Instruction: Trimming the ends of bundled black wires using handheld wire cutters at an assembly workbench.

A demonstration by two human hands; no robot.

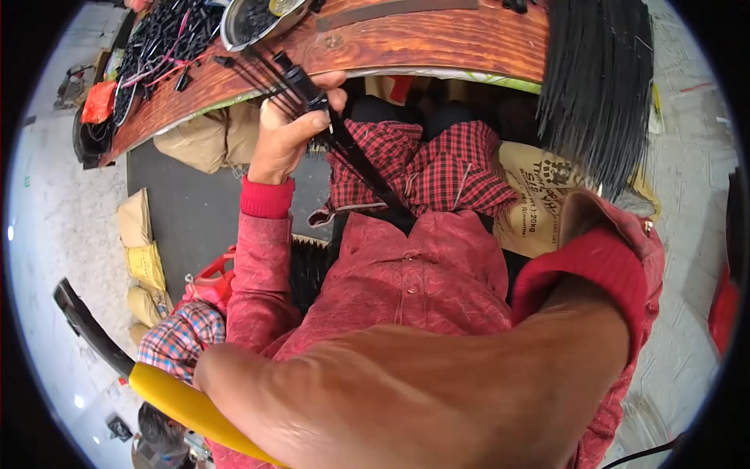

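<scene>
My left hand [293,133] is closed around a bundle of black wires [355,160] with thicker black tube-like pieces at its upper end. Thin loose strands fan out above my thumb toward the table edge, and the bundle's lower end reaches down to my lap. Very close to the camera, my right hand [312,399] crosses the lower part of the view from the right sleeve. Its fingers are hidden. Against its left side lies a curved yellow piece [187,410] with a bent black end [86,324]; I cannot make out its kind, or whether my hand grips it.
The wood-grain table [437,47] curves across the top. On it are a metal bowl [234,35], a heap of small black parts [168,47] and a dark flat strip [398,12]. Long black wires [598,94] hang over its right edge. Brown sacks [195,141] lie below.
</scene>
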